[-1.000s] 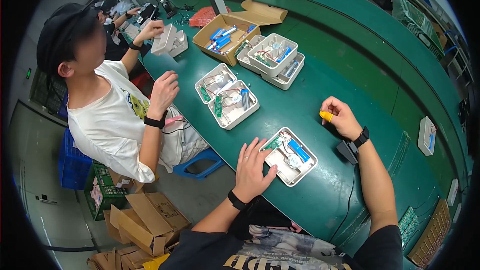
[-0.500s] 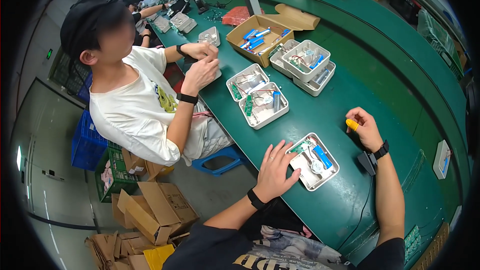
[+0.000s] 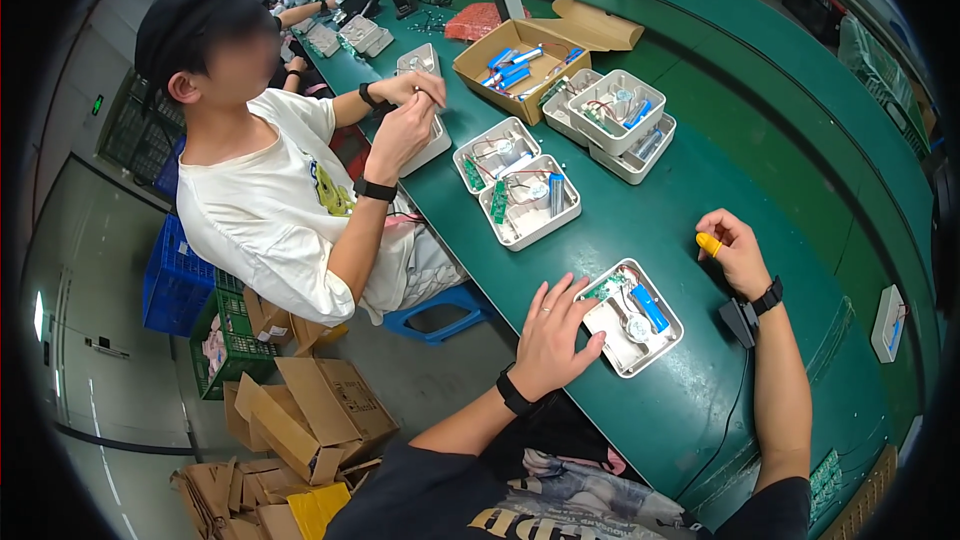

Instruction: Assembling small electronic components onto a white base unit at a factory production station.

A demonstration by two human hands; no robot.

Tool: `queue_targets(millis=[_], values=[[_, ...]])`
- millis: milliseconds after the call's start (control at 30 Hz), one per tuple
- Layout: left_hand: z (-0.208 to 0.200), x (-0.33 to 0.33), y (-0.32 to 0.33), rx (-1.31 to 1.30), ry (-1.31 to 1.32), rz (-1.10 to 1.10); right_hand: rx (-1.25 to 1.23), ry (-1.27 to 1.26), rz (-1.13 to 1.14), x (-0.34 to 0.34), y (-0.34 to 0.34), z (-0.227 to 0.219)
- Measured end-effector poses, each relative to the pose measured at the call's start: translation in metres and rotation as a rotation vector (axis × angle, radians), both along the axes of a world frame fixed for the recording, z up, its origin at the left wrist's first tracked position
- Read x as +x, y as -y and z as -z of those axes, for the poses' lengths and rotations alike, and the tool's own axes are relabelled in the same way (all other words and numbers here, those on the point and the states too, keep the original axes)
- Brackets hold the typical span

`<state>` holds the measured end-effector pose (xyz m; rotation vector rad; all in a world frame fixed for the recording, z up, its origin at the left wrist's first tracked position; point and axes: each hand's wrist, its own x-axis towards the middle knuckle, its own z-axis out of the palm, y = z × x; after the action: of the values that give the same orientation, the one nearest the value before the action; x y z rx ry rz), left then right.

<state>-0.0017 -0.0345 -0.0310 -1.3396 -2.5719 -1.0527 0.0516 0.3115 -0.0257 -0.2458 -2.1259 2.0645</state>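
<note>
A white plastic case [image 3: 620,354] lies open side up on the green bench in front of me. In it are a blue cylindrical battery [image 3: 650,309], a round white part [image 3: 636,328], thin wires and a green circuit board [image 3: 606,288]. My left hand [image 3: 553,340] rests with fingers spread at the case's left edge, thumb over the rim. To the right of the case, apart from it, my right hand [image 3: 736,255] is held with its fingers curled together. A yellow finger cot [image 3: 708,244] covers one fingertip; whatever those fingers hold is hidden.
Two filled white cases [image 3: 535,230] stand ahead-left, with more cases stacked [image 3: 630,168] beyond. A cardboard box [image 3: 490,90] holds blue batteries. At the left a co-worker [image 3: 260,190] works over another case. A black cable [image 3: 728,410] runs from my right wrist strap [image 3: 768,297].
The co-worker's hands have lifted a little, showing more of the white case below them. My own hands hold nearly the same pose; the view has shifted slightly.
</note>
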Motion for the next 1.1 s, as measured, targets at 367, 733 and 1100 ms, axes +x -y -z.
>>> queue_targets(millis=[367, 733, 1100], values=[[0.001, 0.0, 0.0, 0.006, 0.006, -0.004, -0.001, 0.023, -0.025, -0.001, -0.004, 0.001], [0.001, 0.0, 0.0, 0.015, 0.002, -0.006, -0.009, 0.012, -0.022, 0.001, 0.0, 0.0], [0.001, 0.002, 0.001, 0.009, 0.001, -0.008, 0.014, 0.002, -0.015, 0.001, 0.002, 0.002]])
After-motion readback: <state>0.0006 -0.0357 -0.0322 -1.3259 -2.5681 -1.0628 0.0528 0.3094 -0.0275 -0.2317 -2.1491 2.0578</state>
